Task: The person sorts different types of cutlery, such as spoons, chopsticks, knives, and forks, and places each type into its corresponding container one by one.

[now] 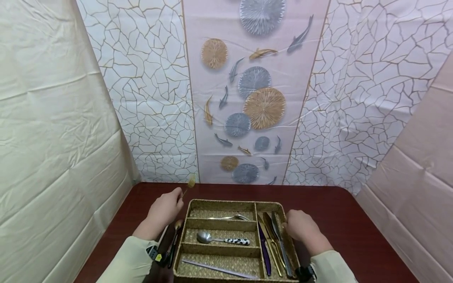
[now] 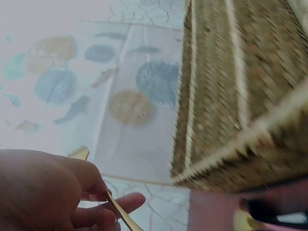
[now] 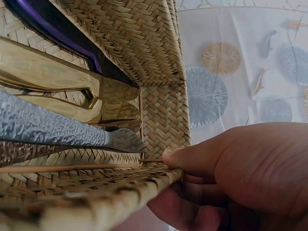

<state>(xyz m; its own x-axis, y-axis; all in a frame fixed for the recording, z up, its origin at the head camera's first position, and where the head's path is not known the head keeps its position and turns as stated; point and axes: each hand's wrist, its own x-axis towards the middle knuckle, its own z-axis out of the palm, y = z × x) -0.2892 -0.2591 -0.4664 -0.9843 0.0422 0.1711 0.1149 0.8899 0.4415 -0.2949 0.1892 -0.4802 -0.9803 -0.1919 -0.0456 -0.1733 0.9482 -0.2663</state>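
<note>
Patterned cloth (image 1: 244,98) hangs behind the worktop (image 1: 339,220). Head view: my left grip (image 1: 163,211) pinches a gold utensil (image 1: 191,181) near the woven tray's (image 1: 221,225) far left corner; my right grip (image 1: 302,225) clasps its right edge. Left wrist view: the utensil runs through my fingers (image 2: 130,202), apart from the tray. Right wrist view: cutlery (image 3: 43,62) lies inside the tray, left of my thumb (image 3: 197,158).

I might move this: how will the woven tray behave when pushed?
The woven tray is probably light for its size, being plaited, and fairly stiff, judging by its straight dividers. The spoon may slide, lying loose inside.
</note>
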